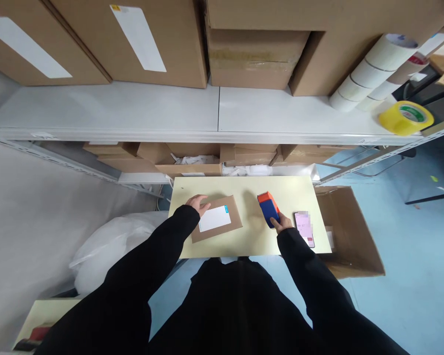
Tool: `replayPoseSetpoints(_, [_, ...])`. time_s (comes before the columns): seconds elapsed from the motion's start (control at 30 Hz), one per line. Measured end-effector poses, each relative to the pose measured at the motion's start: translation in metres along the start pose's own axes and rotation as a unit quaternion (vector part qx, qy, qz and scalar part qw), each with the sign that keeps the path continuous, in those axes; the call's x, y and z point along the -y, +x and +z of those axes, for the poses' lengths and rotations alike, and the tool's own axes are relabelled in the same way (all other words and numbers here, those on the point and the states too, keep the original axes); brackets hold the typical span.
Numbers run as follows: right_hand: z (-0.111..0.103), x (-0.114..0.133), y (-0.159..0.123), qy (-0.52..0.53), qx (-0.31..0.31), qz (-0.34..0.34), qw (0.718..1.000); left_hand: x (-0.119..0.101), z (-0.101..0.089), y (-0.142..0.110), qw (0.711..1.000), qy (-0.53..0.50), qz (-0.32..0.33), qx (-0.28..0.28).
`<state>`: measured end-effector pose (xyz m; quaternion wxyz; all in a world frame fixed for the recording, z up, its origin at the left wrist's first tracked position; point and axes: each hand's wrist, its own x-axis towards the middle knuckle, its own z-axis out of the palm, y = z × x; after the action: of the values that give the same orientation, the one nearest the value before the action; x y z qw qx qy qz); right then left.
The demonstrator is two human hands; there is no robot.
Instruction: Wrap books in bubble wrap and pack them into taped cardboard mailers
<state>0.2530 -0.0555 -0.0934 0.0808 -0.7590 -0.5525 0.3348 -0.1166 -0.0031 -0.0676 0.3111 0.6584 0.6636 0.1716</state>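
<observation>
A flat brown cardboard package [236, 217] with a white label [213, 220] lies slightly tilted on the pale yellow table [251, 241]. My left hand [199, 203] is at its upper left corner, thumb and fingers apart; whether they press on the cardboard is hard to tell. Over the table's right half, my right hand [281, 223] grips the lower end of a blue and orange block-shaped object [268, 209]. Its exact kind does not show. A phone [304, 229] with a lit pink screen lies just right of that hand.
Behind the table stands a grey shelf [151, 111] bearing large cartons [259, 59], stacked tape rolls [362, 74] and a yellow tape roll [406, 118]. An open carton [350, 231] sits on the floor at right. A white plastic bag [114, 241] bulges at left.
</observation>
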Motion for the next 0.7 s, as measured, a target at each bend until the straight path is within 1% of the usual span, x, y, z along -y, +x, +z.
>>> replayPoseSetpoints(0.03, [-0.008,0.004,-0.002,0.080,-0.001,-0.030,0.996,-0.012,0.001,0.005,0.999,-0.046,-0.019,0.013])
replayPoseSetpoints(0.07, [-0.014,0.009,-0.003,0.162,-0.002,-0.059,0.985,-0.025,0.003,0.010,0.994,-0.099,-0.038,0.031])
replayPoseSetpoints(0.13, [-0.024,0.020,-0.004,0.301,0.012,-0.106,0.948,-0.053,0.007,0.020,0.972,-0.209,-0.069,0.083])
replayPoseSetpoints(0.17, [-0.028,0.026,-0.004,0.351,0.027,-0.121,0.928,-0.067,0.008,0.024,0.948,-0.271,-0.099,0.137])
replayPoseSetpoints(0.23, [-0.032,0.038,-0.002,0.411,0.071,-0.135,0.899,-0.092,0.007,0.032,0.880,-0.371,-0.160,0.251])
replayPoseSetpoints(0.27, [-0.033,0.043,-0.001,0.425,0.093,-0.139,0.890,-0.102,0.005,0.034,0.858,-0.397,-0.170,0.278])
replayPoseSetpoints(0.3, [-0.034,0.047,0.000,0.432,0.112,-0.142,0.883,-0.110,0.003,0.037,0.844,-0.410,-0.173,0.300])
replayPoseSetpoints(0.4, [-0.036,0.055,0.001,0.438,0.150,-0.150,0.873,-0.124,-0.005,0.040,0.831,-0.410,-0.164,0.338])
replayPoseSetpoints(0.53, [-0.036,0.059,-0.002,0.450,0.182,-0.158,0.860,-0.128,-0.011,0.039,0.812,-0.409,-0.173,0.380])
replayPoseSetpoints(0.6, [-0.034,0.059,-0.003,0.458,0.186,-0.158,0.855,-0.128,-0.011,0.037,0.803,-0.422,-0.176,0.381])
replayPoseSetpoints(0.7, [-0.030,0.059,-0.004,0.473,0.186,-0.161,0.846,-0.127,-0.009,0.033,0.802,-0.446,-0.173,0.359])
